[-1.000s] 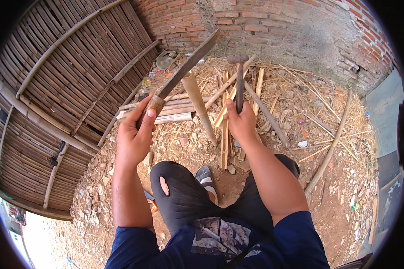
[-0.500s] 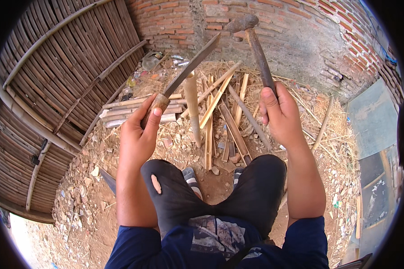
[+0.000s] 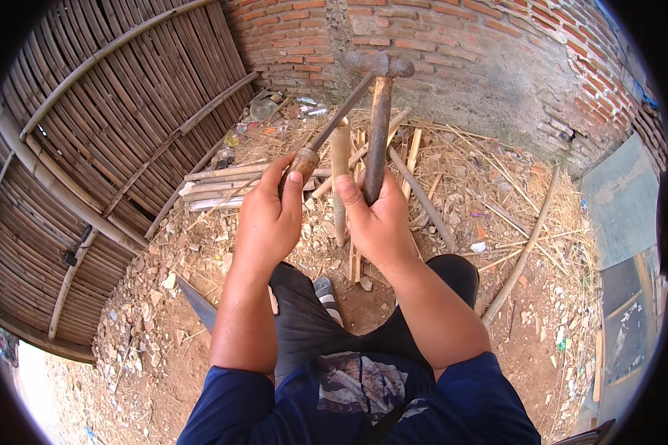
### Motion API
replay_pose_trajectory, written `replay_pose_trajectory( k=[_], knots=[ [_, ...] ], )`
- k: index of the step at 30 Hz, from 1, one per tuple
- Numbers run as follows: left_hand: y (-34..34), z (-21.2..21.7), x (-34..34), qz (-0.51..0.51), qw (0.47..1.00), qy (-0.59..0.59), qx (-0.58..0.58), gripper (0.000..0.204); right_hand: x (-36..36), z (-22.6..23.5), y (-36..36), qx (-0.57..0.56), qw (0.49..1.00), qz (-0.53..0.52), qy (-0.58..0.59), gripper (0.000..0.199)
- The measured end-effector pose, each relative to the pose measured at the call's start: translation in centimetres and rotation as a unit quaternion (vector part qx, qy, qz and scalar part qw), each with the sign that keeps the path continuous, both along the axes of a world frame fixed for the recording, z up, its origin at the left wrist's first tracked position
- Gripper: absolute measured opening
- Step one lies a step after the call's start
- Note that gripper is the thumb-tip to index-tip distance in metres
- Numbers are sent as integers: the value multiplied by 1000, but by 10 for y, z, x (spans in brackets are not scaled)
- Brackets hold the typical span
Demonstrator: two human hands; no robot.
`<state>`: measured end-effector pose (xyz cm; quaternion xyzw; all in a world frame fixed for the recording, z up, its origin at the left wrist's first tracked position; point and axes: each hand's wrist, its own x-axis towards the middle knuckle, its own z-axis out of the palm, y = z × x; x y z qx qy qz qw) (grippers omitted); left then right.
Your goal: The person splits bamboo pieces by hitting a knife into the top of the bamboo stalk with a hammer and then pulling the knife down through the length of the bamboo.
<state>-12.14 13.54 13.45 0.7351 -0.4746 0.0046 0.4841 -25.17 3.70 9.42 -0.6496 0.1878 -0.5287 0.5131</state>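
My L hand has fingers wrapped round the handle of a long knife, blade slanting up & to the R. My R hand grips a hammer by its shaft, head up. Hammer head overlaps blade tip; can't tell if they touch. Bamboo piece stands approx. upright beyond my hands, top by the blade, contact unclear. Split bamboo strips lie to its R, bamboo poles to its L; brick wall at back.
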Motion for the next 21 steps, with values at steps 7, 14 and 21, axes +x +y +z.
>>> replay_pose_trajectory(
  k=[7, 14, 21],
  knots=[
    [19, 7, 30, 18, 999, 11, 45, 41, -94, 69, -67, -216, 949, -98, 208, 46],
    [23, 9, 28, 13, 998, 51, 31, 40, -92, 117, -85, -232, 911, -137, 311, 48],
    [28, 14, 15, 7, 999, -44, 21, 38, -76, 113, -94, -252, 872, -149, 393, 52]
  ],
)
